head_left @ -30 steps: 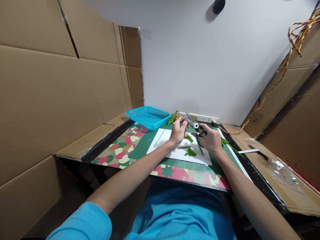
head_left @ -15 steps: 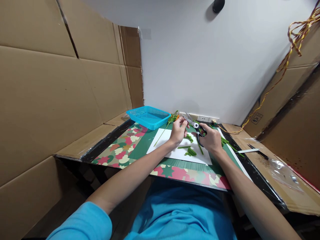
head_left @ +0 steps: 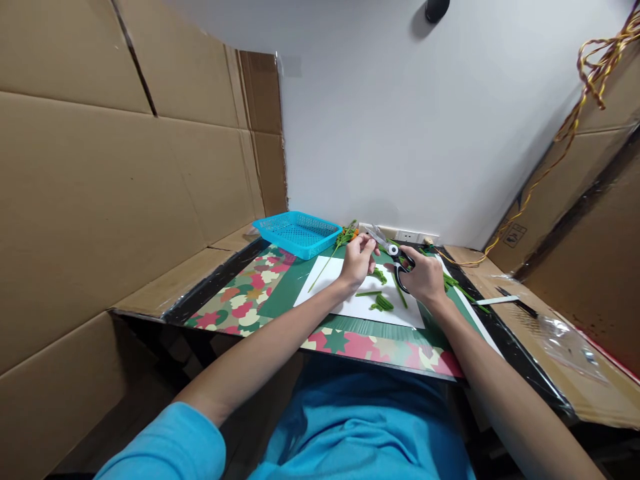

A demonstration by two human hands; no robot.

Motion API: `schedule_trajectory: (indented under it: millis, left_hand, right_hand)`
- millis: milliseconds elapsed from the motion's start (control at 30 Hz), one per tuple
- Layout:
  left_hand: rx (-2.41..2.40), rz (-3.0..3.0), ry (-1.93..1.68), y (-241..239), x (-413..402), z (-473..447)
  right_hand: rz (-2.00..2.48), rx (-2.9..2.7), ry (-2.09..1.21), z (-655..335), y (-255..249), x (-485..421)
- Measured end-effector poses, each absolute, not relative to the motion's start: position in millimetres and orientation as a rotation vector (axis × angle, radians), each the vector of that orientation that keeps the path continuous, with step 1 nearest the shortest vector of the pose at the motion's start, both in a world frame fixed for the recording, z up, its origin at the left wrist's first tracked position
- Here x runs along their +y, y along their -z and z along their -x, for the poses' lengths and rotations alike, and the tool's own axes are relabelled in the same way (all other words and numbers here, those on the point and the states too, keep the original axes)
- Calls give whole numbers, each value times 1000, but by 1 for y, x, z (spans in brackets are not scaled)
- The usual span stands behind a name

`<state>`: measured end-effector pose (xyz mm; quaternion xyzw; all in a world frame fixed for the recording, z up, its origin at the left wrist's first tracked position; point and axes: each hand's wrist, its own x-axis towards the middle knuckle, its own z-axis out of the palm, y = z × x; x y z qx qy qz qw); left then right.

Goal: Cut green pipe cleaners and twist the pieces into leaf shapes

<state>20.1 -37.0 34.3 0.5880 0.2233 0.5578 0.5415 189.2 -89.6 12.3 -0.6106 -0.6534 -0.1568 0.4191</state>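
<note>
1. Our right hand (head_left: 423, 275) is closed around the handles of the scissors (head_left: 394, 250), which we hold up over the desk (head_left: 220, 279).
2. Our left hand (head_left: 357, 261) is just beside the blades, fingertips drawn in; we cannot tell what it grips.
3. Nearer us, green pieces (head_left: 383, 303) lie on the white sheet (head_left: 396, 319).
4. Beyond it, to our left, we see the blue basket (head_left: 306, 251).

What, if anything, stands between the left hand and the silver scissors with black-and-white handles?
Nothing visible. The left hand is close by the tip end of the scissors in the right hand; the curled green fuzzy bundle lies nearer the body, on the white rectangular paper. Anything tiny pinched is too small to tell.
</note>
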Motion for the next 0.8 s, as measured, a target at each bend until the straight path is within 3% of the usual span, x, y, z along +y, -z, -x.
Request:
schedule_trajectory:
  millis: [500,800]
  left_hand:
    - [546,-1255,-1224,-46,-47,-17]
    - [547,-1243,-1250,-46,-47,-12]
  right_hand:
    - [1586,-1590,460,-193,-11,-86]
    - [1515,-1569,333,-194,-7,-85]
